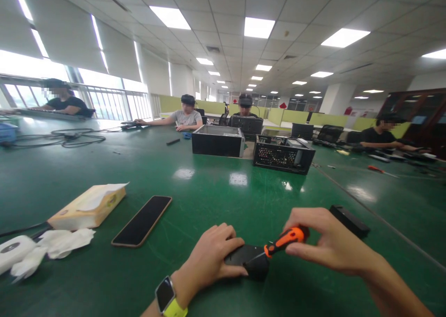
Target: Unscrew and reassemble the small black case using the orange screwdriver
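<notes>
A small black box-like device (258,267) lies on the green table near me. My left hand (218,252) grips its left end between thumb and fingers, with a watch on the wrist. In my right hand (318,240) is an orange and black screwdriver (285,241), held by its handle. The shaft slants down to the left, and its tip meets the top of the device. Just beyond my right hand lies another black oblong piece (349,220).
A phone (142,221), a tissue pack (89,206) and crumpled tissues (59,247) lie to the left. Two black computer cases (218,142) stand farther back. Cables (69,135) coil at the far left, and another screwdriver (378,169) lies right. Several people sit around the table.
</notes>
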The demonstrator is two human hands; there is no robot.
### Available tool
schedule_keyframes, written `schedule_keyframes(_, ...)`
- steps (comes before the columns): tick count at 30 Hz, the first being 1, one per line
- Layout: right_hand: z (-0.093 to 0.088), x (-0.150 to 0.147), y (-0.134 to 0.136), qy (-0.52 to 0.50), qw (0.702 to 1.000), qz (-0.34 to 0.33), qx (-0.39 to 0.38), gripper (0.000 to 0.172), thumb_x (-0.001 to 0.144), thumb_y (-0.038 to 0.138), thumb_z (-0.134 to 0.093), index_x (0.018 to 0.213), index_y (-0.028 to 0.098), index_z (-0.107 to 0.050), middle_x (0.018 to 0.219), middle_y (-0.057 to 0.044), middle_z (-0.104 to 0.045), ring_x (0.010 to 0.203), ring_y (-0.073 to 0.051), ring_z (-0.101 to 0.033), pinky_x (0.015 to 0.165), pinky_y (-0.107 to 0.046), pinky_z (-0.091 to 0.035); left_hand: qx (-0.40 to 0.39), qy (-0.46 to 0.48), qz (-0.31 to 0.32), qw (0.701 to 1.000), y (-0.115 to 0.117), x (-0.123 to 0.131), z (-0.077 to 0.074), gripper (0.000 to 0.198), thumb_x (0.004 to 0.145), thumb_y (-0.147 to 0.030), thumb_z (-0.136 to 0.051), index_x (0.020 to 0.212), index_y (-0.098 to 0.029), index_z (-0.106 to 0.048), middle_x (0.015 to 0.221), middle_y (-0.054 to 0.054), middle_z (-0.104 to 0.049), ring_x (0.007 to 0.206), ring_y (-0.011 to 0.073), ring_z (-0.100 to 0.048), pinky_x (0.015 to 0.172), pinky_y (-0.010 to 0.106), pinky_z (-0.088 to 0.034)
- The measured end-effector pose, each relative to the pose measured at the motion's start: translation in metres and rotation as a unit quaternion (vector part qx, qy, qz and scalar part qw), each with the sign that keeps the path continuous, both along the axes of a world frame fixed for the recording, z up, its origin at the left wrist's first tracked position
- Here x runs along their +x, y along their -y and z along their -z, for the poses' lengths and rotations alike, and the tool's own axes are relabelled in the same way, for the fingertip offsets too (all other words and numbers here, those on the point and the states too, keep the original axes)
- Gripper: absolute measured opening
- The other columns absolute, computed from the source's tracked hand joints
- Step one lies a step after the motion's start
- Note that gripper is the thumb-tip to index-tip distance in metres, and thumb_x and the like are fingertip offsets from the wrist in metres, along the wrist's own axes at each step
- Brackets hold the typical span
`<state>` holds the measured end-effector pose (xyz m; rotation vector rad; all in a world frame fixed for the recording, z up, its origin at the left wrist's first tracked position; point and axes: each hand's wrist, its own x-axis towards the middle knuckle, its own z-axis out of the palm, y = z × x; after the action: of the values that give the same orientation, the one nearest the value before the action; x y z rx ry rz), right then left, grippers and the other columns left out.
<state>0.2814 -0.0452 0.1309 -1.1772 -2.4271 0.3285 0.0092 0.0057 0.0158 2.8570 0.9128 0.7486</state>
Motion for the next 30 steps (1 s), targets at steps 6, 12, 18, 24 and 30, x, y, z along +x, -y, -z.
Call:
schedule_keyframes(6,-0.007,0.001,0.003,-0.023,1.0,-0.011,-0.013,0.016,0.087,0.037,-0.065,0.09,0.021,-0.068,0.082,-0.002,-0.068,0.073,-0.016,-0.059,0.067,-0.028,-0.044,-0.019,0.011,-0.001,1.0,0.003,0.001,-0.001,0.05,0.081,-0.066,-0.064,0.104,-0.021,-0.068,0.089,0.006,-0.061,0.08,0.023,-0.054,0.068,0.031,-0.04)
schedule_keyframes(12,0.004,0.019,-0.013,-0.123,0.991,0.041,0.025,0.02,0.085,0.04,-0.067,0.09,0.021,-0.071,0.08,-0.003,-0.069,0.071,-0.017,-0.061,0.064,-0.028,-0.046,-0.065,0.031,0.004,0.997,0.001,-0.001,-0.005,0.062,0.07,-0.069,-0.072,0.11,-0.022,-0.067,0.097,0.006,-0.064,0.086,0.0248,-0.058,0.072,0.032,-0.045)
schedule_keyframes(18,0.019,0.033,-0.04,-0.262,0.95,0.164,0.039,0.03,0.081,0.046,-0.069,0.089,0.017,-0.072,0.072,-0.002,-0.065,0.061,-0.015,-0.056,0.054,-0.026,-0.044,0.02,0.027,-0.42,0.907,-0.034,-0.075,-0.018,0.049,0.091,-0.052,-0.052,0.12,-0.013,-0.062,0.115,0.016,-0.063,0.106,0.035,-0.057,0.088,0.045,-0.046)
schedule_keyframes(24,0.024,0.034,-0.048,-0.292,0.94,0.178,0.024,0.031,0.08,0.046,-0.071,0.088,0.016,-0.072,0.069,-0.001,-0.064,0.058,-0.015,-0.055,0.052,-0.025,-0.043,-0.131,-0.051,-0.602,0.786,-0.058,-0.151,-0.001,0.069,0.087,-0.057,-0.048,0.133,-0.006,-0.049,0.121,0.026,-0.06,0.108,0.0462,-0.057,0.082,0.054,-0.048)
schedule_keyframes(30,0.028,0.035,-0.049,-0.278,0.946,0.163,0.025,0.03,0.082,0.045,-0.069,0.09,0.017,-0.072,0.075,-0.002,-0.066,0.063,-0.016,-0.057,0.055,-0.026,-0.045,-0.156,-0.034,-0.606,0.779,-0.068,-0.15,-0.004,0.073,0.085,-0.059,-0.047,0.138,-0.009,-0.044,0.124,0.025,-0.062,0.112,0.0469,-0.057,0.082,0.055,-0.047)
